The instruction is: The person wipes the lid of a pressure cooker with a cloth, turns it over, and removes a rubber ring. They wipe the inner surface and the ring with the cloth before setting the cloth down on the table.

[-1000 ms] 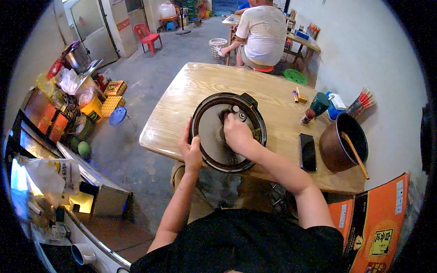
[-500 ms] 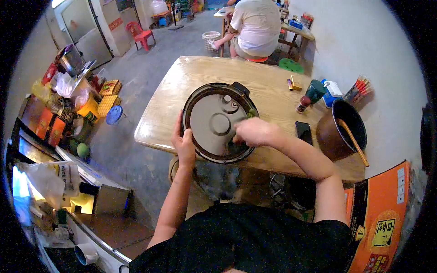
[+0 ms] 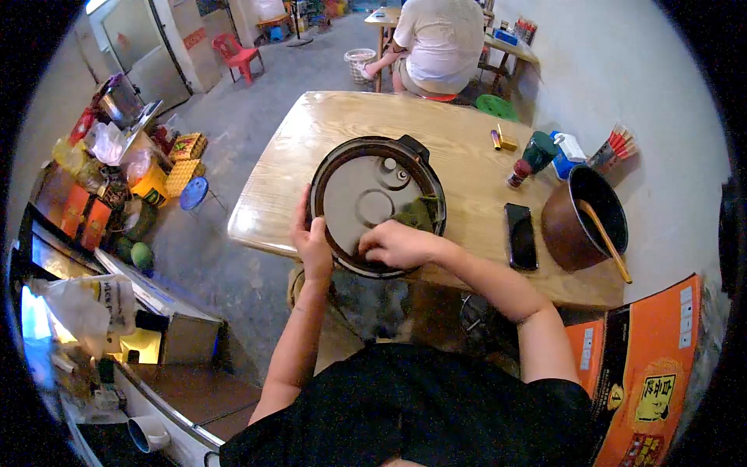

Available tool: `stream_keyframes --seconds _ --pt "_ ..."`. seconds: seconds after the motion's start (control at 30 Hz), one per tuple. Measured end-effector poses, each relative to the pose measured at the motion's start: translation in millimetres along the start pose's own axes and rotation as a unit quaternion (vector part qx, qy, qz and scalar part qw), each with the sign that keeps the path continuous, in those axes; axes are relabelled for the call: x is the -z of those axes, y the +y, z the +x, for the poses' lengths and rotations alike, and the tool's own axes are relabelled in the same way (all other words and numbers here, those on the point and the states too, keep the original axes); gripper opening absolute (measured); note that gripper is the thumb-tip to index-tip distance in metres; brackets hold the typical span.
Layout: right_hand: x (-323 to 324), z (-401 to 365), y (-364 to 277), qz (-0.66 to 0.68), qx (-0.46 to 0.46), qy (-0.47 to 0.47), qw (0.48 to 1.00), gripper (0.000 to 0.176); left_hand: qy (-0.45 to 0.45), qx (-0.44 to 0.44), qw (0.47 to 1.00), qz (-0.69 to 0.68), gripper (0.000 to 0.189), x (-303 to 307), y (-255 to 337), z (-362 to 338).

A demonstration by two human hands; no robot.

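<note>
A large round lid (image 3: 346, 187) with a black rim and a shiny grey metal inner face is on the near part of the wooden table, that face toward me. My left hand (image 3: 313, 247) grips its left rim, thumb in front and fingers along the edge. With curled fingers, my right hand (image 3: 401, 244) presses against the lower part of the metal face. From behind this hand spreads a dark green cloth (image 3: 422, 212), lying over the lid's right side; the part under my fingers is hidden.
Right of the lid lie a phone (image 3: 520, 237) and a deep brown pot (image 3: 568, 226) with a wooden-handled utensil (image 3: 604, 237). Beyond stand a green container (image 3: 538, 153) and a blue-and-white box (image 3: 569, 156). Another person (image 3: 440, 47) sits at a far table.
My right hand has moved left and down across the lid's face. More of the green cloth now shows. The phone, partly hidden before by my arm, is now in full view.
</note>
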State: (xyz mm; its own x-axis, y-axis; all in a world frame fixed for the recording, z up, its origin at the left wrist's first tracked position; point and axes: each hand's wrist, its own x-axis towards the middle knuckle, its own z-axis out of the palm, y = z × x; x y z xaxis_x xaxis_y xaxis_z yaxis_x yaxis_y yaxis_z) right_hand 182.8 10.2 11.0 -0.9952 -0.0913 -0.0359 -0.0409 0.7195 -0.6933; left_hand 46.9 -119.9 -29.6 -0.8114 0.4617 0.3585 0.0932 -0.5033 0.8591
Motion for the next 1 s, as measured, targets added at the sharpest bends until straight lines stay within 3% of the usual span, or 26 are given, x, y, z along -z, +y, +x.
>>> stream_keyframes --seconds 0.07,0.13,0.27,0.33,0.47,0.53,0.63,0.73,0.8,0.87,0.93,1.0 --pt "3 3 3 0.036 -0.045 0.18 0.982 0.022 0.009 -0.01 0.999 0.033 0.057 -1 -1 0" --pt "14 8 8 -0.054 -0.012 0.343 0.938 0.022 0.013 -0.011 0.999 0.037 0.057 -1 -1 0" --pt "-11 15 14 -0.182 0.017 0.256 0.949 0.034 0.003 -0.006 0.999 0.051 0.058 2 0 -1" --pt "-13 0 14 -0.201 0.031 0.167 0.965 0.037 0.011 -0.008 0.999 0.051 0.058 1 -1 4" --pt "5 -32 17 -0.291 -0.052 0.014 0.955 0.04 0.009 -0.002 1.0 0.028 0.057 0 -3 -1" --pt "7 -33 16 -0.294 -0.069 0.025 0.953 0.042 0.005 -0.001 1.0 0.03 0.056 -2 -3 -3" --pt "-8 -19 25 -0.198 0.034 0.15 0.968 0.048 0.011 -0.001 1.0 0.002 0.057 -1 -9 0" --pt "-14 -11 25 -0.176 0.017 0.166 0.97 0.048 0.006 -0.012 1.0 0.024 0.056 2 -8 1" --pt "-9 -22 29 -0.175 0.026 0.158 0.971 0.044 0.011 -0.012 0.999 0.028 0.056 1 -5 -1" --pt "5 -35 24 -0.216 -0.049 0.058 0.973 0.04 0.013 -0.014 1.0 0.022 0.056 -3 -5 1" --pt "6 -31 19 -0.26 -0.027 0.054 0.964 0.04 0.009 0.001 1.0 0.0 0.056 -3 -6 2" --pt "-6 -15 26 -0.188 0.047 0.193 0.962 0.04 0.008 -0.001 1.0 0.003 0.057 -1 -10 3"
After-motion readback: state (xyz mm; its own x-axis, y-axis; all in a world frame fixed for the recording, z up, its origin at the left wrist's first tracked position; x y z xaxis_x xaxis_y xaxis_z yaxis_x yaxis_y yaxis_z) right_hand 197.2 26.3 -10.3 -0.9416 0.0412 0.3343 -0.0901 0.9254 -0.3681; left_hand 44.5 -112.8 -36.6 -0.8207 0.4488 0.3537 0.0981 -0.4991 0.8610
